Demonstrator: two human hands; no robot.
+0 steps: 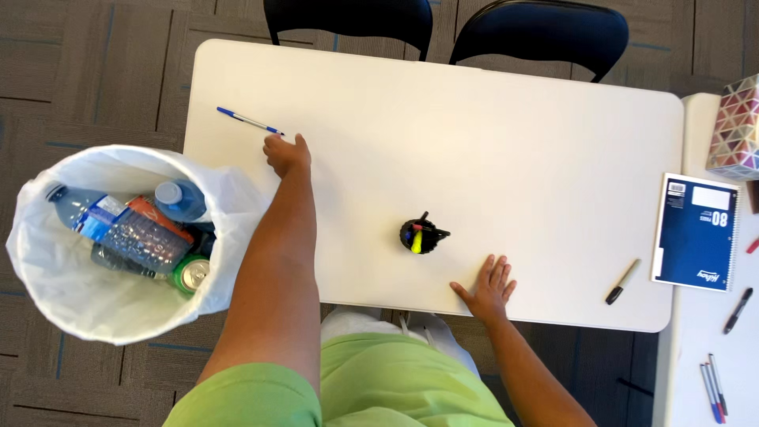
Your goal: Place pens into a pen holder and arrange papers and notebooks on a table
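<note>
A person in a green top is standing at a white bench (443,142), seen from above through a head-worn camera. The left hand (286,153) is stretching far forward and to the left, its fingertips arriving at the near end of a blue and white pen (249,120). The pen is lying flat on the bench near the far left corner, its long axis running slantwise from the upper left down toward the hand, so the closest end is just touching or nearly touching the fingers; which of the two cannot be told. The fingers are loosely curled, not yet closing around anything.

The right hand (490,286) is resting flat on the near edge of the bench, fingers spread, holding nothing, well apart from the pen. The left hand is by far the nearer one.

Between the two hands, a small black pen cup (422,235) is standing with markers in it. A white-lined bin (103,245) of bottles is sitting on the floor to the left.
</note>
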